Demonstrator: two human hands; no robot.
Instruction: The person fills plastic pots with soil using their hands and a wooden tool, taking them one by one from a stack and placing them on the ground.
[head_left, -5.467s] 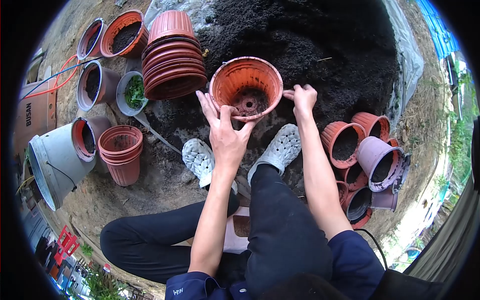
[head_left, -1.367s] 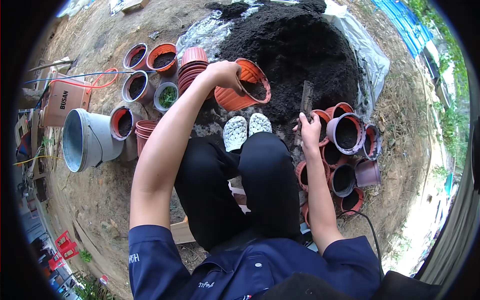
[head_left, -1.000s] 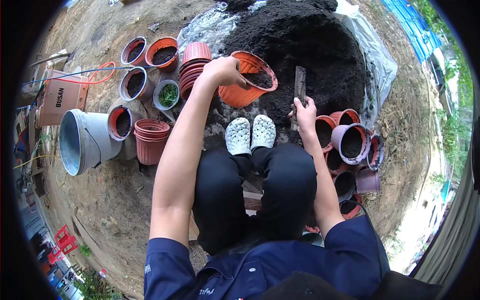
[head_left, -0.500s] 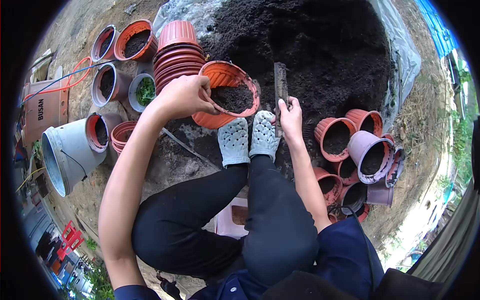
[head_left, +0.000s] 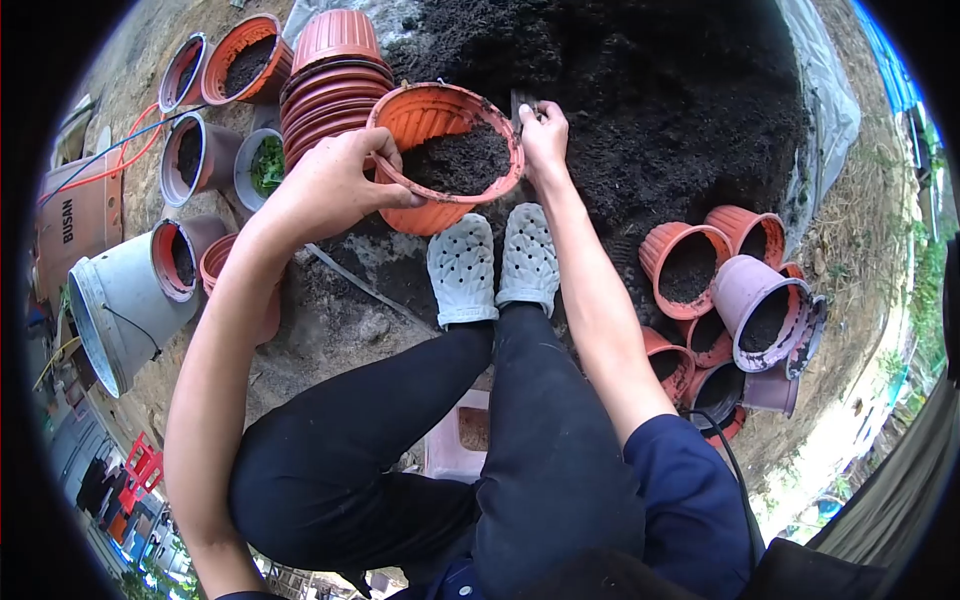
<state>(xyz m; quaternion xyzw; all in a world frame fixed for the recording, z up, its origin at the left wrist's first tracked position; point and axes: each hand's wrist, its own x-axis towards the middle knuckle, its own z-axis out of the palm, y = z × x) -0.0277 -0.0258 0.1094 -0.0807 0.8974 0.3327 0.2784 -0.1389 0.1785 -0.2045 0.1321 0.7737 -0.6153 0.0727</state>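
My left hand (head_left: 325, 185) grips the near-left rim of an orange plastic plant pot (head_left: 420, 115), thumb outside and fingers over the edge. The pot is tilted so its mouth faces me, with dark soil (head_left: 455, 165) inside. My right hand (head_left: 545, 145) is closed around a narrow, flat, soil-caked stick (head_left: 519, 103) at the pot's right rim. Most of the stick is hidden behind my fingers and the pot. Just left of the pot stands a stack of upturned orange pots (head_left: 338, 90).
A heap of dark soil (head_left: 660, 100) lies on plastic sheeting (head_left: 825, 110) ahead. Several soil-filled pots (head_left: 690, 265) cluster at right; others (head_left: 240, 65) stand at left near a grey bucket (head_left: 125, 315). My pale clogs (head_left: 463, 270) are below the pot; a pink stool (head_left: 455, 440) is beneath me.
My right hand has moved up and left with the stick, from beside my shoe to the pot's right rim. My left hand keeps its hold on the pot, now slightly higher in view.
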